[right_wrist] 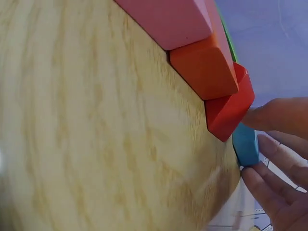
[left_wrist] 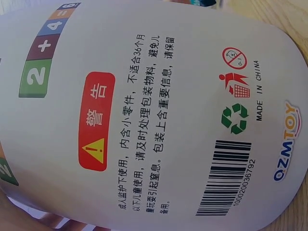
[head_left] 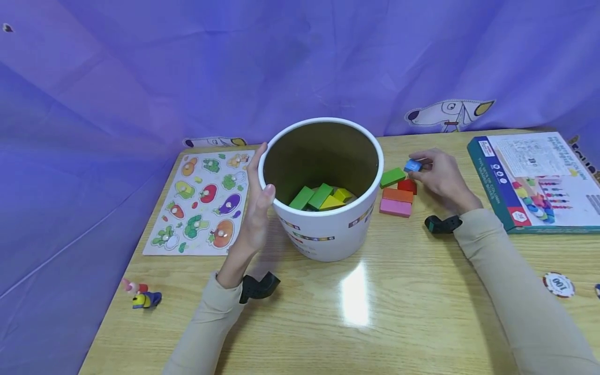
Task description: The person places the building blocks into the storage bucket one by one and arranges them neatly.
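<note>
A white bucket (head_left: 323, 234) with printed number sums stands mid-table. My left hand (head_left: 255, 213) rests against its left side, with straight fingers and the thumb tip near the rim. Green blocks (head_left: 321, 196) and yellow blocks (head_left: 332, 202) lie inside the bucket. Right of it, my right hand (head_left: 442, 174) pinches a small blue block (head_left: 413, 165) between thumb and fingers, low over the table. Close by lie a green block (head_left: 391, 177), a red block (right_wrist: 231, 106), an orange block (right_wrist: 204, 67) and a pink block (head_left: 395, 208). In the left wrist view, the bucket's printed wall (left_wrist: 192, 115) hides most of the hand.
Behind the left hand lies a vegetable puzzle board (head_left: 157, 242). A flat toy box (head_left: 539, 182) sits at the far right, with a round chip (head_left: 559, 285) in front of it. Small toy figures (head_left: 147, 299) lie near the left edge. A purple curtain (head_left: 300, 62) hangs behind the table.
</note>
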`<state>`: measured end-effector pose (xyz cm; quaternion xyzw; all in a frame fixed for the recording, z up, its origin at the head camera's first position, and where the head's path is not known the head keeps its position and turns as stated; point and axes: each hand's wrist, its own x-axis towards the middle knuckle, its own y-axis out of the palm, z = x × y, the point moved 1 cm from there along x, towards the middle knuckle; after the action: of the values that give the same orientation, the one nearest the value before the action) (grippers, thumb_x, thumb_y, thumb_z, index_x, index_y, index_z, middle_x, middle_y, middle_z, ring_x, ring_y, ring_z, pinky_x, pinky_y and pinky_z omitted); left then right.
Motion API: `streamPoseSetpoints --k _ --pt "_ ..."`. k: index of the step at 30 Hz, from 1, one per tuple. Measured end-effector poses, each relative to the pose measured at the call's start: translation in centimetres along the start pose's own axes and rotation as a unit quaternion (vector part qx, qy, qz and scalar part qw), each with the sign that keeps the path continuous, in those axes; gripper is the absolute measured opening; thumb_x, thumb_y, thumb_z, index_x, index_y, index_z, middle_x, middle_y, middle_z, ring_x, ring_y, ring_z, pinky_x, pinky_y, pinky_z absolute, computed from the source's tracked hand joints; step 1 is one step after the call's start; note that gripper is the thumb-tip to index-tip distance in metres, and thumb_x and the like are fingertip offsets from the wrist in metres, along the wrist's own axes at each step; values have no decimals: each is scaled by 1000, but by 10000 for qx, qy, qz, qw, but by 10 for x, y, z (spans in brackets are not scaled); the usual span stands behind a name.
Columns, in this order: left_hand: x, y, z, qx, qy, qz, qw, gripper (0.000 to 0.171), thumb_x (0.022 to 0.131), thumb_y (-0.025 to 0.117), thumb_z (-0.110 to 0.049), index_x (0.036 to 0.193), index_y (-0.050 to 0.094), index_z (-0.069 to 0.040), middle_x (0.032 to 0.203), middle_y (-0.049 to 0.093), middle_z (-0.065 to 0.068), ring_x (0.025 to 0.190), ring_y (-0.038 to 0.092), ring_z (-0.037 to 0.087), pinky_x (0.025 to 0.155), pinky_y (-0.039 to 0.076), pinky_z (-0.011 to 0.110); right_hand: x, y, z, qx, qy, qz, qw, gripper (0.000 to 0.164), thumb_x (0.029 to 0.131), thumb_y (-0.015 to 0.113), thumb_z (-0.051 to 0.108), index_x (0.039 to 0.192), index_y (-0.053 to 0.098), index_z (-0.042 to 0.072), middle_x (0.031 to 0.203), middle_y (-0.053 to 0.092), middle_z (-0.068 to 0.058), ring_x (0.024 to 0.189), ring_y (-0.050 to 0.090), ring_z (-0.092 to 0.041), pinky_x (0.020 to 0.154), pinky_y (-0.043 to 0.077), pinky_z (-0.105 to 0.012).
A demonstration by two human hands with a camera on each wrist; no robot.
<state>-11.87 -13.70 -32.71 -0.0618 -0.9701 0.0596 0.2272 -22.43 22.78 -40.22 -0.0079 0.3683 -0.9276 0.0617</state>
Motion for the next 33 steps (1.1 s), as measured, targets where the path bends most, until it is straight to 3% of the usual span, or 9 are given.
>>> streamPoseSetpoints --k 10,14,17,20,24,26,29,33 --pt "1 1 -2 -20 -2 10 10000 90 85 44 -72 155 14 -24 156 21 -5 142 27 20 113 29 58 0 -4 0 -167 144 8 9998 44 90 65 5 132 56 -4 127 55 -28 110 56 -38 93 50 -50" --pt "0 1 -1 -2 -20 19 10000 91 85 44 -73 155 13 -24 157 21 -4 142 26 21 113 28 59 -6 -13 3 -136 285 -164 9994 44 91 66 11 132 58 -2 124 59 -28 109 59 -38 82 51 -29" --pt "0 0 -1 6 -69 -8 10000 91 84 44 -74 155 14 -26 157 21 -5 143 26 22 113 28 60 -12 -23 15 -76 185 -498 9986 43 89 68 15 130 61 1 121 64 -26 107 64 -35 73 44 -12" --pt "0 -1 -1 37 -120 -49 9999 91 83 44 -75 155 14 -27 157 21 -5 142 26 21 113 27 60 -19 -34 35 156 -220 -960 9950 42 86 72 16 125 64 3 118 65 -19 95 67 -9 69 41 -5" --pt "0 -1 -1 4 -115 -43 9999 92 83 45 -75 155 13 -25 157 21 -4 142 26 21 113 27 60 -32 -46 74 773 -1162 -1452 9795 39 82 76 8 120 68 4 111 64 -1 83 60 11 77 47 -6" --pt "0 -1 0 -46 -87 -22 9999 93 84 45 -74 155 13 -24 157 21 -2 142 26 22 113 28 60 -41 -52 98 1253 -1535 -1492 9688 38 81 76 3 119 69 3 109 63 4 88 63 2 83 49 -9" --pt "0 0 -1 -65 -75 16 9999 91 84 45 -73 155 13 -25 157 21 -3 142 27 22 113 28 59 -53 -56 130 2099 -2044 -1362 9464 40 77 76 -7 116 69 -1 108 64 0 91 66 -12 87 51 -12" --pt "-1 0 -1 -49 -57 35 10000 90 85 45 -72 155 13 -25 158 20 -3 143 26 22 114 27 59 -68 -53 164 2580 -2752 -1070 9199 39 74 75 -12 112 69 -6 106 66 -7 92 66 -18 89 53 -18"
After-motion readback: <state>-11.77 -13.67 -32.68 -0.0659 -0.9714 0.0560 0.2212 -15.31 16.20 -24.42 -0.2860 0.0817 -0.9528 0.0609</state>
